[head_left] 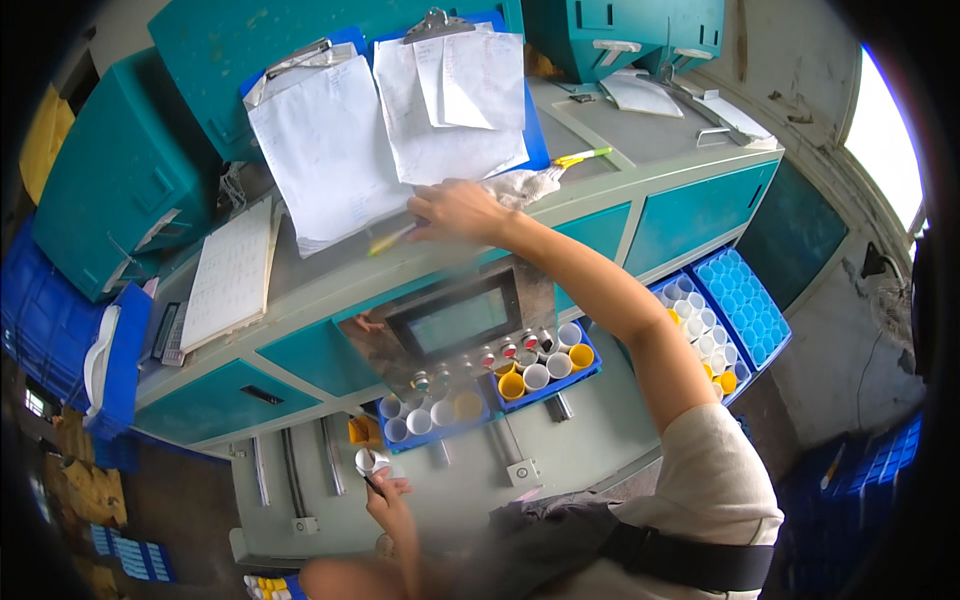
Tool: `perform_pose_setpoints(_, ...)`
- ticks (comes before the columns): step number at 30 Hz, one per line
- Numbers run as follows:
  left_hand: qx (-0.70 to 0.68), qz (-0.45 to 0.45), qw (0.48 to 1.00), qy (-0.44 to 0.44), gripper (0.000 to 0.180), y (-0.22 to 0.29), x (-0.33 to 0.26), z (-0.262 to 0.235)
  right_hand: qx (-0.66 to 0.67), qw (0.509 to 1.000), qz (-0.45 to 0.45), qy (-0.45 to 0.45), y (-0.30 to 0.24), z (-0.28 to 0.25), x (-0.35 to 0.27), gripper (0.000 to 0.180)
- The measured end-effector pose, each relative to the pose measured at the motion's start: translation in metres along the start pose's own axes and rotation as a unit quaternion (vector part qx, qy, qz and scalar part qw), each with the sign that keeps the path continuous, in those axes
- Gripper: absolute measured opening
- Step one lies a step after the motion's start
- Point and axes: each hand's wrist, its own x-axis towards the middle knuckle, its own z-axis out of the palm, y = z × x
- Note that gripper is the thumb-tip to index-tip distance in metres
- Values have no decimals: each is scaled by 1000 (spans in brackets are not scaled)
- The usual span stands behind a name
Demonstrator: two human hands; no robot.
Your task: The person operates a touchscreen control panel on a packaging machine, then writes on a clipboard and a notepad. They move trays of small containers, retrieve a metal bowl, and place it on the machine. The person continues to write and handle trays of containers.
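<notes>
My right hand [455, 211] reaches over the counter edge to the papers. Its fingers close around a slim yellow-green pen [392, 240], blurred at its tip. Beside that wrist lie a crumpled whitish cloth [525, 187] and another yellow-green pen [584, 157]. Low in front of me, my left hand [393, 508] grips a white cup-like tube [371, 461] and a thin black pen-like stick [374, 487]. A yellow tube [364, 431] stands just beyond it. Two clipboards with written sheets [325, 150] [450, 100] lean behind my right hand.
A control panel with a screen [455, 320] and knobs juts out between my hands. Blue crates [545, 392] of white and yellow tubes sit below it, with more crates [745, 300] at the right. A notebook [230, 270] and a calculator [170, 332] lie at left.
</notes>
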Motion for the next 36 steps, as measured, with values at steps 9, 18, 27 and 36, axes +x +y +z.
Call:
perform_pose_setpoints(9, -318, -131, 929, -133, 75, 45, -4, 7, 17, 986, -88, 143, -87, 8, -42, 30)
perform_pose_setpoints(18, -271, -26, 936, -225, 71, 72, -39, 50, 534, 801, -87, -258, -240, 42, -166, 32)
perform_pose_setpoints(27, -1, 84, 969, -233, 56, 50, -81, 43, 498, 777, -31, -385, -260, 50, -228, 23)
perform_pose_setpoints(36, 194, 240, 814, -491, 28, -31, -111, -29, 420, 833, -137, -333, -270, 67, -300, 24)
